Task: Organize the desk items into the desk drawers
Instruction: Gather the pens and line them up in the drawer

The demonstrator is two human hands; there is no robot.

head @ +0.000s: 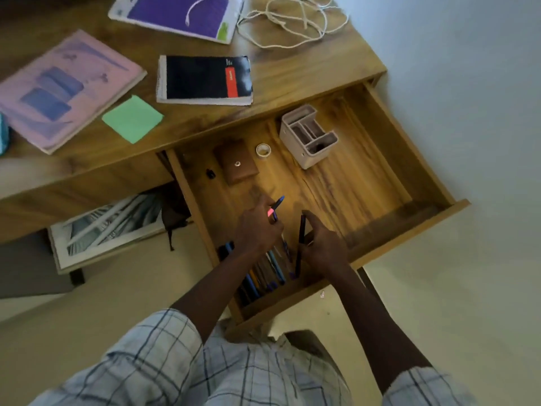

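The wooden drawer (415, 159) stands pulled out from the desk (205, 121). Inside its near corner lie several pens (263, 279) in a row. My left hand (257, 227) grips a blue pen with a pink band (276, 205) above them. My right hand (323, 247) pinches a dark pen (300, 241), held nearly upright over the pile. Farther in the drawer sit a white desk organizer (307, 136), a tape roll (263, 150), a brown case (238, 165) and a small black object (210, 173).
On the desk top lie a pink book (64, 89), a green sticky pad (132, 118), a black notebook (205, 80), a purple folder (178, 16) and a white cord (292, 22). A framed picture (111, 227) leans under the desk. A wall is at right.
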